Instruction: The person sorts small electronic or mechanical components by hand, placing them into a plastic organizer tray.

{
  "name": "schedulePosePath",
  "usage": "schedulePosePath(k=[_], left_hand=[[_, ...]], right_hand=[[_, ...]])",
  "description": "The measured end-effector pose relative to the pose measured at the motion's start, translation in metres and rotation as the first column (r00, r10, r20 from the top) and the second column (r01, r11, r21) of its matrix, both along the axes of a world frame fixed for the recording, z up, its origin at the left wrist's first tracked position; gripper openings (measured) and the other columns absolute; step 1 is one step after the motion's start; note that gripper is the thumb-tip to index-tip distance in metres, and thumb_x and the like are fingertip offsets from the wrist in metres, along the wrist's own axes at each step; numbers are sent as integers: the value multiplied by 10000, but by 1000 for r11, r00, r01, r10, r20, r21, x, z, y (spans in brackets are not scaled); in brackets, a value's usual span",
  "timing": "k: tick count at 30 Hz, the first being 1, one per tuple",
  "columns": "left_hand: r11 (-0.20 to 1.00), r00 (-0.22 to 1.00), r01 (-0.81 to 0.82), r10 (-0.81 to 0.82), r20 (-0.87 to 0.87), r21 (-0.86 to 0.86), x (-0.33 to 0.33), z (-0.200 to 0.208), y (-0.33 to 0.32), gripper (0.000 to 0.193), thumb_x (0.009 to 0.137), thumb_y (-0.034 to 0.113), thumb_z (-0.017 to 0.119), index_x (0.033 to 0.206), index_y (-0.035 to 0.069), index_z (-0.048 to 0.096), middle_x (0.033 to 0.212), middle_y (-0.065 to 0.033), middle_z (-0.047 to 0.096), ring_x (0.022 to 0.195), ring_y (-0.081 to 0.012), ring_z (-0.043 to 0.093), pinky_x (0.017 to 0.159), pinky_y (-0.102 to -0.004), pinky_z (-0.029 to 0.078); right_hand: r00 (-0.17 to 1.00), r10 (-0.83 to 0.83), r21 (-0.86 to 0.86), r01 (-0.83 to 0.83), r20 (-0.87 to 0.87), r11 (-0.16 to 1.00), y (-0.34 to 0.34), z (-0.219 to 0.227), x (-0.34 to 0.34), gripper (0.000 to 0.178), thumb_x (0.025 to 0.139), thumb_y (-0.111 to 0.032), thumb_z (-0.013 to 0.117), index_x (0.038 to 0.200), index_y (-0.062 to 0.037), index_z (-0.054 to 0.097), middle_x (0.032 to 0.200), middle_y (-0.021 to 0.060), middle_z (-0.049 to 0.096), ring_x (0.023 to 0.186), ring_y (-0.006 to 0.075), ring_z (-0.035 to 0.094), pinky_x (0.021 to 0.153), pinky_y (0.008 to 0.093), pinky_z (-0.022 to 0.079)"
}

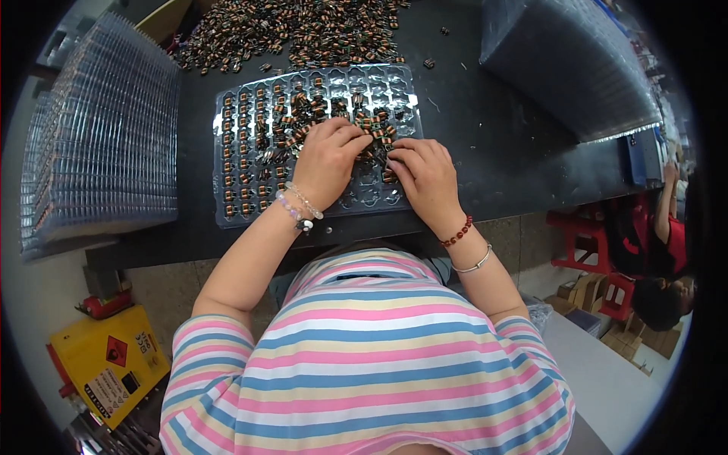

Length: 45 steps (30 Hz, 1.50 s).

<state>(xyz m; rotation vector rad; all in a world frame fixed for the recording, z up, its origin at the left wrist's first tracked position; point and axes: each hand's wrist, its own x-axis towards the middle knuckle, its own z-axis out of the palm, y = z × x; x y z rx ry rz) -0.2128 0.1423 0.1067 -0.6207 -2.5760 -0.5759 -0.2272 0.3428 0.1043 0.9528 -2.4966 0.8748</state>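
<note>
A clear plastic blister tray (221,163) lies on the dark table in front of me. Its left columns hold small copper-wound coils (244,135) one to a pocket, and a loose heap of coils (307,110) covers its middle. My left hand (327,159) is over this heap, fingers curled inward and fingertips among the coils; what they pinch is hidden. At the heap's right edge, my right hand (428,178) has thumb and forefinger drawn together at a coil, whose outline is partly covered. Several pockets at the tray's right side show bare plastic.
A large pile of coils (303,34) spreads behind the tray. Tall stacks of clear trays stand at left (102,129) and at right (569,68). Below left is a yellow cabinet (110,368). Another person (660,235) is at far right near red stools (580,243).
</note>
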Motion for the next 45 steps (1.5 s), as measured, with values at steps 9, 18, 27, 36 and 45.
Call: schedulePosePath(k=[9, 18, 27, 36, 45], left_hand=[[991, 987, -49, 29, 156, 125, 12, 14, -21, 167, 774, 119, 682, 935, 86, 655, 922, -52, 608, 970, -273, 533, 847, -392, 438], [997, 988, 29, -40, 148, 75, 44, 12, -19, 191, 711, 118, 725, 849, 63, 606, 867, -57, 604, 950, -258, 548, 820, -397, 433], [995, 992, -89, 85, 91, 45, 47, 11, -16, 190, 734, 155, 724, 908, 95, 678, 966, -57, 585, 982, -270, 519, 832, -404, 420], [983, 979, -183, 184, 87, -14, 32, 6, -6, 153, 781, 79, 666, 933, 74, 673, 952, -59, 605, 955, -272, 527, 834, -389, 425], [941, 963, -178, 107, 248, 287, 53, 20, -26, 112, 795, 54, 650, 905, 58, 667, 928, -81, 634, 941, -279, 566, 823, -393, 452]], right_hand=[[990, 58, 60, -66, 130, 996, -1, 7, -2, 166, 800, -144, 666, 947, -70, 637, 925, 42, 614, 869, 235, 576, 802, 356, 430], [989, 95, -2, -95, 117, 995, -11, 6, 4, 180, 794, -119, 672, 962, -63, 638, 962, 46, 619, 894, 239, 583, 781, 353, 443], [963, 111, -227, -55, 245, 972, -8, 11, 12, 184, 802, -17, 656, 985, -27, 640, 878, 96, 647, 747, 241, 630, 648, 315, 504], [933, 172, -321, -66, 315, 945, 9, 5, 27, 117, 809, 1, 652, 926, -6, 652, 948, 109, 659, 811, 237, 654, 705, 310, 526], [954, 246, 71, -261, 172, 963, -17, 10, 27, 173, 754, -37, 671, 924, -72, 664, 956, 44, 648, 864, 232, 610, 719, 325, 514]])
